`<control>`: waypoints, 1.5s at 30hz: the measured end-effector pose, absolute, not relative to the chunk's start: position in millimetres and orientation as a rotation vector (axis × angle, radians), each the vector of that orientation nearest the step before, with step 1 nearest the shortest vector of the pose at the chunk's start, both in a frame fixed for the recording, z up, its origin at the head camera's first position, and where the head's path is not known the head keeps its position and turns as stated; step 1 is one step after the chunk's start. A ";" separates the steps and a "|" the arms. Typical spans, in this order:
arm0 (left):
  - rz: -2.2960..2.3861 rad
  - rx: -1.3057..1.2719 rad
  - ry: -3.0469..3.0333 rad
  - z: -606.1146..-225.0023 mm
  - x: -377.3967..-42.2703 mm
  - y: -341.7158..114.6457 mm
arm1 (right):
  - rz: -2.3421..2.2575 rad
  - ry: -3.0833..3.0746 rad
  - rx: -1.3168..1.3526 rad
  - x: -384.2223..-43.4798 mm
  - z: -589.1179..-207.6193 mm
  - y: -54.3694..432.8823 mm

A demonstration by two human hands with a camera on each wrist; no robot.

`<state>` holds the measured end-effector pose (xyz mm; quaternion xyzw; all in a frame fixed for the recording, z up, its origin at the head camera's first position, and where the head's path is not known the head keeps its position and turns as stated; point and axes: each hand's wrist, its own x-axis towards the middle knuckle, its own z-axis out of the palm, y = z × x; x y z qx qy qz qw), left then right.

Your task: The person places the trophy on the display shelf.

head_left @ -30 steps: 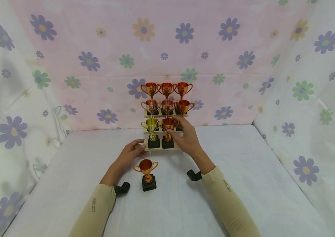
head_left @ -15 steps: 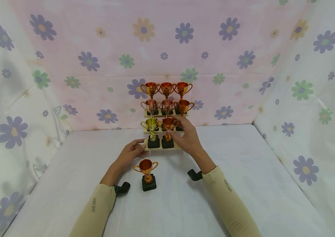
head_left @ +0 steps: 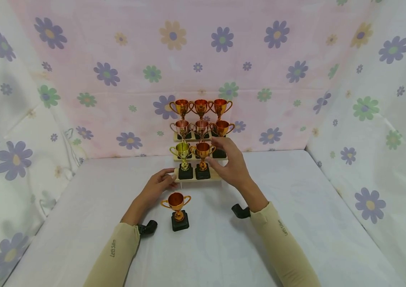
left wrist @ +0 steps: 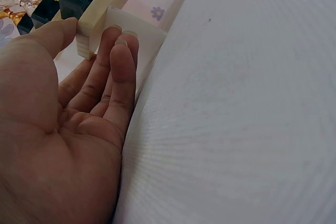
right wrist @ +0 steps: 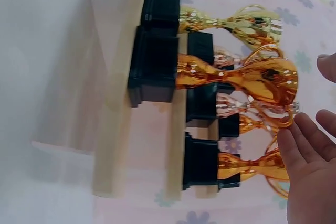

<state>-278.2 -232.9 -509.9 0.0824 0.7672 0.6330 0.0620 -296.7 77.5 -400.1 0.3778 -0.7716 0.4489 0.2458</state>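
A tiered wooden display stand (head_left: pixel 214 174) holds small trophy cups on black bases. On its lowest shelf stand a yellow-gold trophy (head_left: pixel 181 150) and, right of it, an orange-gold trophy (head_left: pixel 203 150). My right hand (head_left: pixel 234 161) is just right of that orange-gold trophy, thumb and fingers spread and holding nothing; the right wrist view has the fingertips beside the cup's handle (right wrist: pixel 286 121). With thumb and fingers my left hand (head_left: pixel 157 185) grips the left end of the lowest shelf (left wrist: pixel 84 43). Another orange-gold trophy (head_left: pixel 176 202) stands upright on the table in front.
Behind, the upper shelves carry several more trophies, pinkish ones (head_left: pixel 182 126) in the middle and orange-gold ones (head_left: pixel 220 105) at the top. White cloth covers the table (head_left: pixel 210 247). Flower-printed curtains (head_left: pixel 131 87) enclose the back and both sides.
My right hand has let go of the orange-gold trophy on the lowest shelf and drawn off to the right. The left hand keeps its hold on the stand.
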 end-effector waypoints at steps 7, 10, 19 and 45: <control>1.910 0.246 2.317 -510.4 -278.9 -233.2 | 1.156 -2.097 1.067 -286.2 -392.2 78.0; 1.908 0.241 2.317 -512.0 -279.6 -233.6 | 1.130 -2.091 1.097 -282.3 -390.8 76.1; 1.896 0.230 2.323 -514.2 -279.6 -235.1 | 1.061 -2.097 1.193 -270.3 -390.4 64.1; 1.872 0.302 2.355 -514.5 -278.9 -237.0 | 1.029 -2.215 1.569 -250.3 -405.9 41.0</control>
